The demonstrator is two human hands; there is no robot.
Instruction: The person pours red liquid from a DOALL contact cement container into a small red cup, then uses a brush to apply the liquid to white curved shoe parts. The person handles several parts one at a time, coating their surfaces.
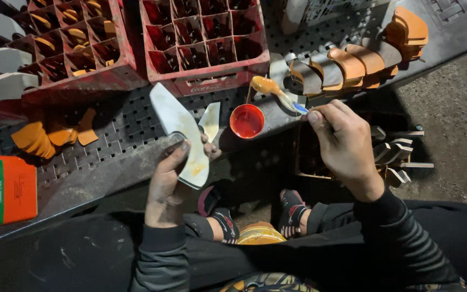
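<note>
Red plastic hems you in at the top: two divided crates [206, 48] sit side by side on the perforated grey bench [109, 157], their front walls close above your left hand [168, 178]. To the far left an orange adhesive can [4, 189] stands at the bench's near edge, with a small heap of orange cut pieces [49, 138] lying between it and the crates. On the right, a curved row of brown and orange heel-shaped pieces [352, 65] overlaps along the bench, and below your right hand [347, 146] a cluster of grey wedge-shaped parts [398, 157] pokes out over the dirt floor [455, 130]. The freest room lies in the middle, over the dark gap between your knees (your sandalled feet show down there).

Your left hand is closed around the lower end of a pale insole-shaped piece [182, 135], thumb pressed on its face and fingers wrapped behind; it tilts up and to the left, its tip over the bench near the right-hand crate. A yellowish smear marks its lower part, and a second small pale piece shows just beside it.

Your right hand pinches the handle of a brush [277, 92] between thumb and fingers, the rest curled. Its bristles are loaded with amber glue and hang just above a small red cup [247, 121], which sits at the bench edge between your hands.
</note>
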